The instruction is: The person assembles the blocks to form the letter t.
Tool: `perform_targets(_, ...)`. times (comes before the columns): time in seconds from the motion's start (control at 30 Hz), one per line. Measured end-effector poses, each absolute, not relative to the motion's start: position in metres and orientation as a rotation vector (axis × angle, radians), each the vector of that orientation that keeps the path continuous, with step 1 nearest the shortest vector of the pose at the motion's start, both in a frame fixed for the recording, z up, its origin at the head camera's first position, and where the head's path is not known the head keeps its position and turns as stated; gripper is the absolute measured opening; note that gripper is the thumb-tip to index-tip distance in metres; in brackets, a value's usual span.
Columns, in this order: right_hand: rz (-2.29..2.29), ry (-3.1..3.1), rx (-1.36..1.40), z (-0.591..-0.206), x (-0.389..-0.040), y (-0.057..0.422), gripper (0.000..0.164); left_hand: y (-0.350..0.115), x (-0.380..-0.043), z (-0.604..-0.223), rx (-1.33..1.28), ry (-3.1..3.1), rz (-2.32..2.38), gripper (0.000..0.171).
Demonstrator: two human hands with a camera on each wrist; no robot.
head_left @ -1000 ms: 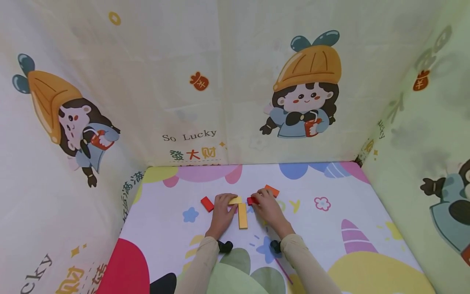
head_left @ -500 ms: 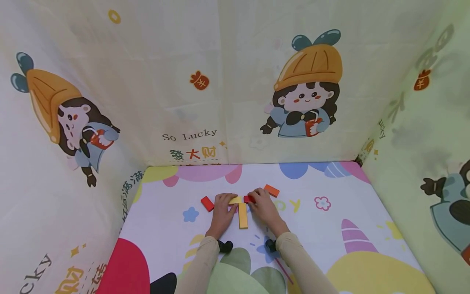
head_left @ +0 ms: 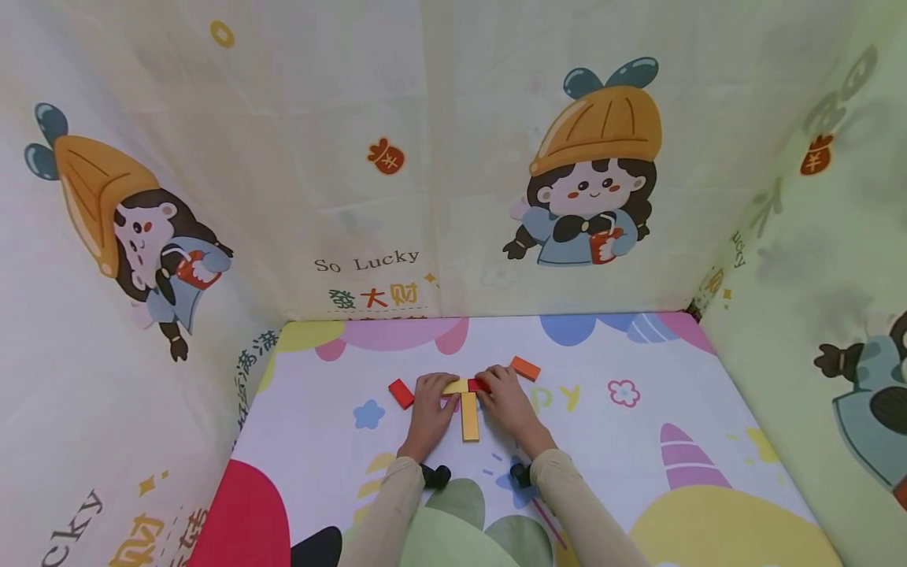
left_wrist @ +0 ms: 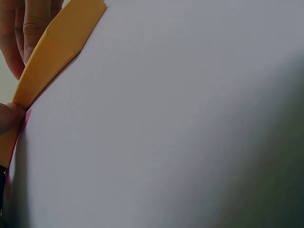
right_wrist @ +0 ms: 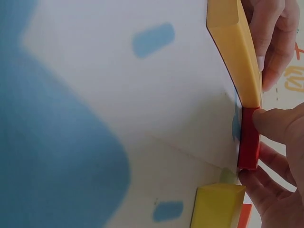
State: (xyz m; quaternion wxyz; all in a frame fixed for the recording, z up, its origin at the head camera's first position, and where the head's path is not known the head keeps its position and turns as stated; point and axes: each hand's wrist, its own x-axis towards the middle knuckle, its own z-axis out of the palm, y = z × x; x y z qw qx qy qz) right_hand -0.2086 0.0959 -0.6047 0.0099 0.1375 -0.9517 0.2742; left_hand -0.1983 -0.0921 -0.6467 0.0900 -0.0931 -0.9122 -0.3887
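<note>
My left hand (head_left: 427, 413) pinches a yellow block (head_left: 456, 387) near the middle of the table; its thumb shows against yellow wood in the left wrist view. Between thumb and fingers, my right hand (head_left: 510, 403) holds a small dark red block (right_wrist: 249, 137). That red block meets the right end of the yellow one, in line with it. A longer yellow block (head_left: 470, 417) lies lengthwise toward me, its far end at this join. My fingers hide part of both held blocks.
An orange-red block (head_left: 401, 394) lies left of my left hand, and an orange block (head_left: 525, 368) beyond my right. Another yellow block (right_wrist: 216, 204) shows below the right hand in its wrist view. Printed cloth walls (head_left: 468, 197) enclose the patterned tabletop (head_left: 588, 449).
My right hand has moved left with the dark red block, closing the gap to the yellow block. The left hand has stayed in place, holding its yellow block.
</note>
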Motion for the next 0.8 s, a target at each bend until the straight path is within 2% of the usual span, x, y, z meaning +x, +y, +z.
perform_targets(0.37, 0.888, -2.986, 0.418, -0.605, -0.208, 0.095, 0.033, -0.091, -0.197, -0.645, -0.254, -2.717, -1.156, 0.035)
perform_targets(0.6, 1.107, -2.991, 0.333, -0.605, -0.21, 0.106, 0.047, -0.091, -0.196, -0.646, -0.244, -2.702, -1.178, 0.041)
perform_targets(0.8, 1.237, -2.95, 0.334, -0.603, -0.211, 0.117, 0.05, -0.093, -0.197, -0.649, -0.239, -2.633, -1.217, 0.045)
